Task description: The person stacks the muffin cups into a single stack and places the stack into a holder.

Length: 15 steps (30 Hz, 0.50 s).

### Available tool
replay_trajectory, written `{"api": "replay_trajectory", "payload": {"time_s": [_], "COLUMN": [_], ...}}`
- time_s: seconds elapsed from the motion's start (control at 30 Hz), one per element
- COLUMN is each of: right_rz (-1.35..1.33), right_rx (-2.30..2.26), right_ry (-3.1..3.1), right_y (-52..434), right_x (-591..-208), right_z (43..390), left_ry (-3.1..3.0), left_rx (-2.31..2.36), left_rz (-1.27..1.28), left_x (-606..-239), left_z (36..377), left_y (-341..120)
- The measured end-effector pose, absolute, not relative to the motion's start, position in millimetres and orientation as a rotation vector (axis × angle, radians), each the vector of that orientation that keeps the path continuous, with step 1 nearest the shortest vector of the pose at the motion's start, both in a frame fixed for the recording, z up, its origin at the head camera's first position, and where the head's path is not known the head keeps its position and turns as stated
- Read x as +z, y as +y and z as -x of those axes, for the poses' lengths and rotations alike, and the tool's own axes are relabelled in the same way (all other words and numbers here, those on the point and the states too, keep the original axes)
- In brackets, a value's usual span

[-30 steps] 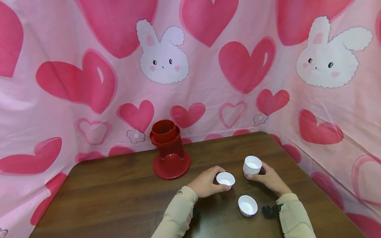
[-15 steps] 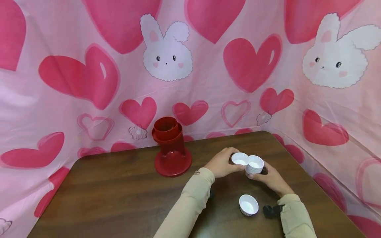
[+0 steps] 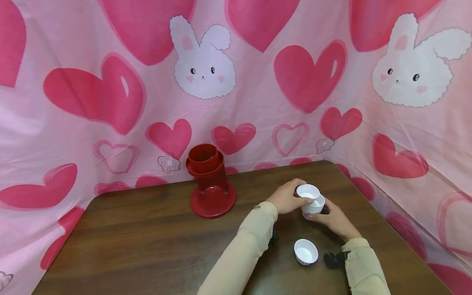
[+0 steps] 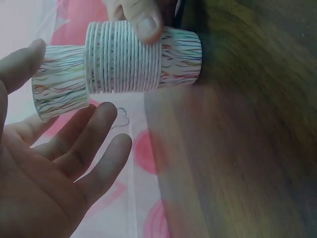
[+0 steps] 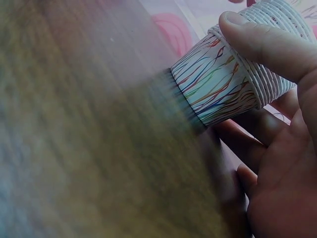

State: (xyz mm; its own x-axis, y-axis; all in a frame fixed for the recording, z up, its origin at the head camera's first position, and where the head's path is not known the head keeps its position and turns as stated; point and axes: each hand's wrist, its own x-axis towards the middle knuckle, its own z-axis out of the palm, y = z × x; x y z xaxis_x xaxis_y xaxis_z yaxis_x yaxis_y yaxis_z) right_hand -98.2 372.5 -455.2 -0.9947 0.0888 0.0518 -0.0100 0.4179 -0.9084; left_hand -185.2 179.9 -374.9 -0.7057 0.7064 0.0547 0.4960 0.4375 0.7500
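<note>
A single cup [image 3: 308, 191] is held by the left hand [image 3: 287, 200] just over the mouth of the stack [image 3: 314, 206], not yet seated in it. The stack is gripped by the right hand [image 3: 334, 221], thumb curled over its ribbed rims, standing on the table [image 3: 147, 241]. One loose cup [image 3: 306, 251] is left at six o'clock of the stack. A red stand [image 3: 211, 184] is seen at nine o'clock, well apart.

I see a dark wooden desk [image 3: 147, 241]. On it: a red stand [image 3: 211, 186] at the back, a cup stack [image 3: 314, 209], and a lone cup [image 3: 306, 252] nearer me.
</note>
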Motion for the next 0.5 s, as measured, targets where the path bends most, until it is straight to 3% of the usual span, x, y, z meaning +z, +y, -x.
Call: {"api": "replay_trajectory", "payload": {"time_s": [0.5], "right_rz": [0.046], "right_rx": [1.636], "right_ry": [-2.543], "right_y": [372.7], "right_x": [-456.9], "right_z": [97.0], "left_ry": [2.464], "left_rx": [1.049], "left_rz": [-1.089], "left_x": [-380.7], "left_z": [177.7], "left_y": [199.9]}}
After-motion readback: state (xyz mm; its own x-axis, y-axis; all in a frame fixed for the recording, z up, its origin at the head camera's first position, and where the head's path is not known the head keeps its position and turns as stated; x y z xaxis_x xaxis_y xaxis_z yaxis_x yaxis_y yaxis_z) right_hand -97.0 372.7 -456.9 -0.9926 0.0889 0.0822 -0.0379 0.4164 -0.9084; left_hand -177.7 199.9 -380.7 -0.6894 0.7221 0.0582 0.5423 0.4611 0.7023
